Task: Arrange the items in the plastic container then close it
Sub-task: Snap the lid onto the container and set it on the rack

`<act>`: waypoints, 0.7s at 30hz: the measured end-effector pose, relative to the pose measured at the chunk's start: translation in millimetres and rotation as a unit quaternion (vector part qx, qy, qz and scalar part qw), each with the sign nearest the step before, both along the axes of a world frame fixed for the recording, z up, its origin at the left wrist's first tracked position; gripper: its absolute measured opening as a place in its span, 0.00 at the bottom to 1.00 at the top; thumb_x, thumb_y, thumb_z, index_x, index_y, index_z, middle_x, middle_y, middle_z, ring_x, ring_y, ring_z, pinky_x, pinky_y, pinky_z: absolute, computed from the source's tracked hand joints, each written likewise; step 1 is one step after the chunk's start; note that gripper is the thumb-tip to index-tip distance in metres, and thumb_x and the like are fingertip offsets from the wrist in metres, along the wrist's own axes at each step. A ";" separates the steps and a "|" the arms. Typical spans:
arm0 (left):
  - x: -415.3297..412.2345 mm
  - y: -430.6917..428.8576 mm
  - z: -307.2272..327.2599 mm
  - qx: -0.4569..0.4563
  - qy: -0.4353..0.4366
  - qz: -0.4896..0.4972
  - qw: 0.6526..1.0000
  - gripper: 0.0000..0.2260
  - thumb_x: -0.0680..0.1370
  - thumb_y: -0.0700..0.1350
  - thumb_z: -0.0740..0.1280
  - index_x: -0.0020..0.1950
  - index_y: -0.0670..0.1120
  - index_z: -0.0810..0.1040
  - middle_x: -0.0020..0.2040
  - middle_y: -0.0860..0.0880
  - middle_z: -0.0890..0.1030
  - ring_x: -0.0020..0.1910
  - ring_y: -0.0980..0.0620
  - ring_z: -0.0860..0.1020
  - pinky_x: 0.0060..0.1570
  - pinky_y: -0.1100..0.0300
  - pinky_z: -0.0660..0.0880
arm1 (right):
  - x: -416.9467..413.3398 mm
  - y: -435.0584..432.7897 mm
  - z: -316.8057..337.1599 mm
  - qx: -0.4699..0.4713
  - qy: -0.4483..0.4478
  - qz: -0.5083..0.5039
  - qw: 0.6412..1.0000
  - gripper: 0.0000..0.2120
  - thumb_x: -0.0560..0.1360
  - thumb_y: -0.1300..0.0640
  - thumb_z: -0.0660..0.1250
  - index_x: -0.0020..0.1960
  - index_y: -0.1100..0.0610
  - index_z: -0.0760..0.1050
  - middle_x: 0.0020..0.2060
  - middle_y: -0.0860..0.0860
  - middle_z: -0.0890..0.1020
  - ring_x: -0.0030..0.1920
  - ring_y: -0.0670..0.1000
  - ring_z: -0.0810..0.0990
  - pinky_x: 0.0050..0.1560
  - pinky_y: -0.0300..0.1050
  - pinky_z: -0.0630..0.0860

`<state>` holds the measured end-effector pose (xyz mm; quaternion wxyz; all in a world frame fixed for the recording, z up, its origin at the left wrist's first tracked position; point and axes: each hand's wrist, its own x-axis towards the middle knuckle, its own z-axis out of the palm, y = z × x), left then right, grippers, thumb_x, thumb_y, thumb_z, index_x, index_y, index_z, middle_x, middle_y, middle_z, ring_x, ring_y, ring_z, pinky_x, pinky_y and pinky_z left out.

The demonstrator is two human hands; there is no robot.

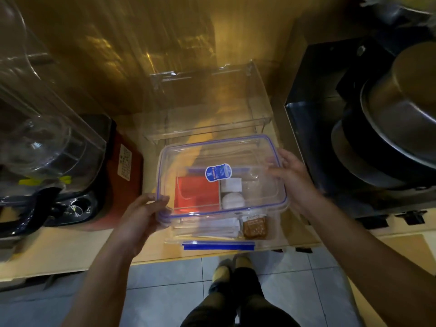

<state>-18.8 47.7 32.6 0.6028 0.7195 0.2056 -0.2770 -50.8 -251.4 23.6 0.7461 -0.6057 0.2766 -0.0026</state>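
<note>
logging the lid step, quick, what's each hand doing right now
left hand: grips the lid at its near left corner.
right hand: holds the lid's right edge, thumb on top.

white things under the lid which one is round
The white ball, right of the red packet. The white piece just behind it is a flat square.

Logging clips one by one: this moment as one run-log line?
phase: closing | lid: held above container, not seated | left grip: on lid's near-left corner | right grip: on lid's right edge
</note>
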 end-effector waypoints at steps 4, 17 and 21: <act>-5.8 -3.9 -1.7 0.327 -0.164 -0.104 0.925 0.20 0.75 0.56 0.65 0.36 0.39 0.78 0.34 0.39 0.80 0.35 0.41 0.78 0.38 0.51 0.75 | -10.7 6.2 -9.0 -0.057 -0.012 0.029 0.998 0.19 0.72 0.65 0.67 0.46 0.39 0.77 0.40 0.38 0.85 0.42 0.42 0.84 0.37 0.37 0.80; -26.9 -7.9 -23.6 0.372 -0.297 -0.140 0.868 0.15 0.79 0.49 0.61 0.50 0.38 0.79 0.47 0.36 0.82 0.46 0.37 0.79 0.41 0.53 0.73 | -54.8 31.0 -43.0 -0.100 0.002 0.010 0.995 0.16 0.77 0.62 0.61 0.61 0.47 0.72 0.49 0.45 0.81 0.46 0.42 0.82 0.41 0.36 0.78; -26.8 -2.6 -26.8 0.385 -0.153 -0.134 0.900 0.24 0.78 0.57 0.58 0.67 0.41 0.68 0.58 0.36 0.77 0.51 0.36 0.79 0.50 0.47 0.77 | -56.4 38.3 -45.1 -0.149 0.012 0.014 0.989 0.17 0.78 0.55 0.61 0.66 0.51 0.68 0.55 0.51 0.78 0.53 0.51 0.79 0.53 0.51 0.78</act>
